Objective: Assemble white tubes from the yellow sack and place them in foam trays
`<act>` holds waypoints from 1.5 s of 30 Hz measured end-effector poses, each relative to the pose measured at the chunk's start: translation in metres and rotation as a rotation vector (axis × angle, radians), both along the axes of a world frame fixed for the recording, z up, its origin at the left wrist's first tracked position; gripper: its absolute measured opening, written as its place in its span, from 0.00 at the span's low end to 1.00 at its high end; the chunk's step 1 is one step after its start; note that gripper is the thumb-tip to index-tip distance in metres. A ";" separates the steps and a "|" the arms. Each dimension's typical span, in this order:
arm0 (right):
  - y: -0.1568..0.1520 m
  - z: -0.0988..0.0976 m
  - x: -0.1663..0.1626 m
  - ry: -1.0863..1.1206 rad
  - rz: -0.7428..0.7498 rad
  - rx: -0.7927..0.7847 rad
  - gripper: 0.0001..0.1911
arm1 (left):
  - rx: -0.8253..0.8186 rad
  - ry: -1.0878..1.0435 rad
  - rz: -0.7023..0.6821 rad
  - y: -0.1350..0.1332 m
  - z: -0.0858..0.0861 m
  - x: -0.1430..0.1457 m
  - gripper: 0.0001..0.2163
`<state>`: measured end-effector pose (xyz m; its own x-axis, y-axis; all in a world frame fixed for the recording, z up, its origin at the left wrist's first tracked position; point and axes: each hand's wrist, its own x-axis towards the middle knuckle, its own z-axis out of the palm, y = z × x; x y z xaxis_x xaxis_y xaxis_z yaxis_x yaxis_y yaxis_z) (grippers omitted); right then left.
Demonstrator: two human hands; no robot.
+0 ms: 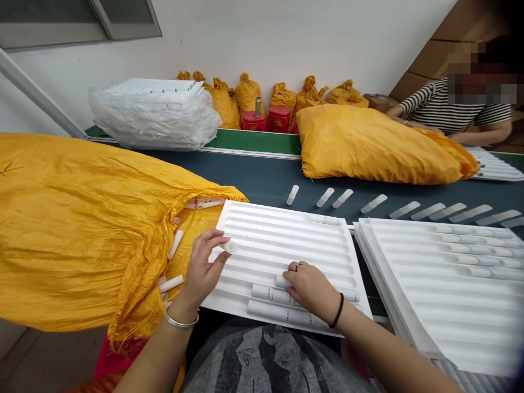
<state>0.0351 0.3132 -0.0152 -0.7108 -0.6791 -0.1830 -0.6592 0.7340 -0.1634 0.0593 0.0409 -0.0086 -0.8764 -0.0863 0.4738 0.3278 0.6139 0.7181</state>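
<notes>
A white grooved tray (262, 229) lies in front of me. Between the thumb and fingers of my left hand (203, 267), a short white plastic tube (230, 248) is pinched above the tray's left part, its round opening showing. My right hand (313, 289) is over the tray's near right part, fingers closed on another white tube (280, 281) lying along a groove. Printed white tubes (266, 293) rest in the grooves nearest me, partly covered by that hand. One more tube (325, 220) lies in a groove at the tray's far right.
An open yellow sack (82, 218) spills loose tubes (171, 284) at left. Stacked trays (458, 305) holding tubes stand right. Several tubes (373, 204) stand on the dark conveyor belt (262, 169). Beyond are a full yellow sack (376, 144), a plastic-wrapped stack (155, 117) and a person (438, 103) in stripes.
</notes>
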 end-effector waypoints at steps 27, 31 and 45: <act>0.010 0.032 -0.022 -0.023 0.001 -0.893 0.14 | -0.332 -0.050 -0.411 0.043 0.035 -0.006 0.13; 0.004 0.028 -0.023 -0.443 -0.237 -0.927 0.16 | -0.478 0.149 -0.370 0.041 0.025 -0.004 0.17; -0.033 0.033 -0.038 -0.080 0.259 -0.622 0.15 | -0.450 0.037 -0.395 0.031 0.007 -0.001 0.32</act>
